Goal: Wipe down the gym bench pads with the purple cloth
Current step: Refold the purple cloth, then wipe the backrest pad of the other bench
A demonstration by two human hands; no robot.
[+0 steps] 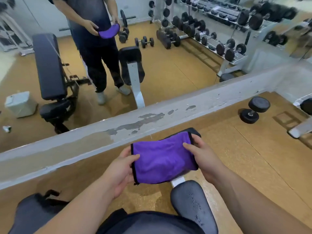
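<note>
The purple cloth (162, 157), folded with a black hem, is held flat in front of me above the floor. My left hand (121, 171) grips its left edge and my right hand (200, 156) grips its right edge. Under the cloth, a dark bench pad (194, 206) with a worn, flaky surface runs toward me at lower right, and another dark pad (194, 131) peeks out behind the cloth's top right corner. A second dark pad (33, 211) lies at lower left.
A wall mirror with a chipped grey ledge (152, 115) stands right ahead, reflecting me, two benches and dumbbell racks. A black dumbbell (255, 109) lies on the tan floor at right. A white rack foot (300, 129) juts in at far right.
</note>
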